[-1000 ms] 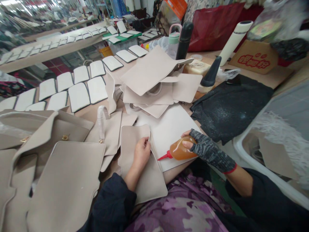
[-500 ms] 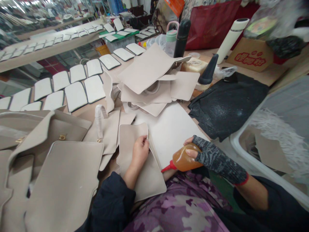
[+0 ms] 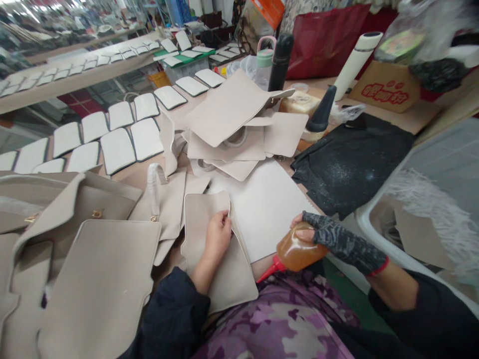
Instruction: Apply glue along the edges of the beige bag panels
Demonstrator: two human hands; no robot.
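Observation:
My left hand (image 3: 219, 233), bare, pinches the edge of a beige leather panel (image 3: 234, 274) that lies close to my lap. The panel's right edge stands slightly apart from a layer under it. In a grey knit fingerless glove, my right hand (image 3: 318, 232) grips a glue bottle (image 3: 297, 249) with amber liquid inside. The bottle is tilted, its red nozzle (image 3: 271, 268) pointing down and left beside the panel's lower right edge. Beneath and beyond lies a white board (image 3: 269, 204).
Stacked beige bag pieces (image 3: 228, 109) rise behind the board. Beige bags (image 3: 101, 279) crowd the left side. White panels with dark edges (image 3: 118, 149) line the table. A black sheet (image 3: 352, 164) and a white bin (image 3: 368, 219) are at right.
My right hand has moved the glue bottle a little right and down, so the nozzle has slid down along the panel's edge. The left hand has stayed in place.

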